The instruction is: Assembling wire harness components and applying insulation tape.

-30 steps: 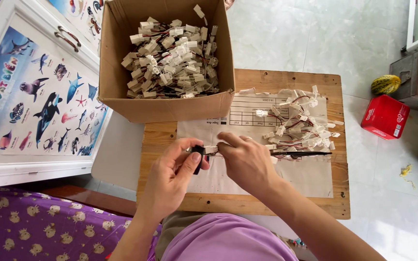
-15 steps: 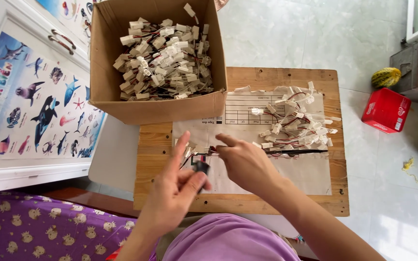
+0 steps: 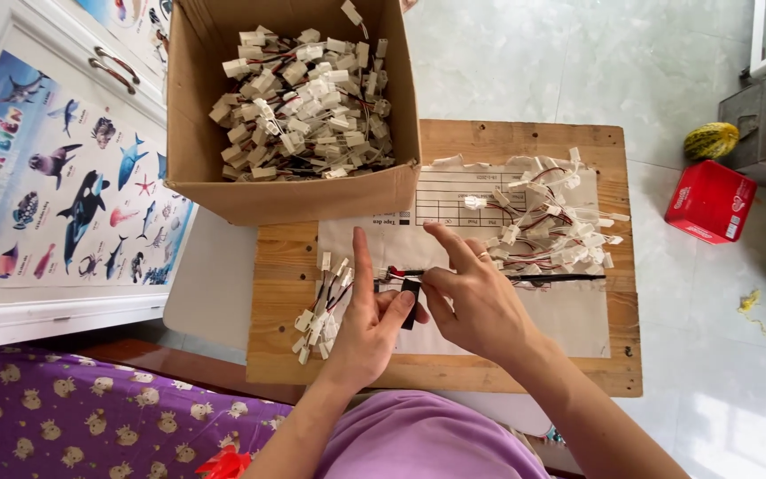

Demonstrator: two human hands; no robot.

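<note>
My left hand (image 3: 368, 324) and my right hand (image 3: 474, 297) meet over a small wooden table (image 3: 454, 372), both pinching a small black part (image 3: 410, 302) with thin red and black wires. Just left of my left hand lies a small bundle of white connectors on wires (image 3: 319, 312). A bigger loose pile of white connectors with red and black wires (image 3: 553, 222) lies on a sheet of paper (image 3: 569, 315) to the right. A thin black strip (image 3: 560, 278) runs under that pile.
An open cardboard box (image 3: 303, 200) filled with white connectors stands at the table's far left corner. A cabinet with a sea-animal poster (image 3: 55, 195) is at left, a red box (image 3: 711, 202) and a striped gourd (image 3: 709, 139) on the tiled floor at right.
My hands have shifted slightly toward me and left. The small connector bundle beside my left hand was not on the table a second ago and now lies there.
</note>
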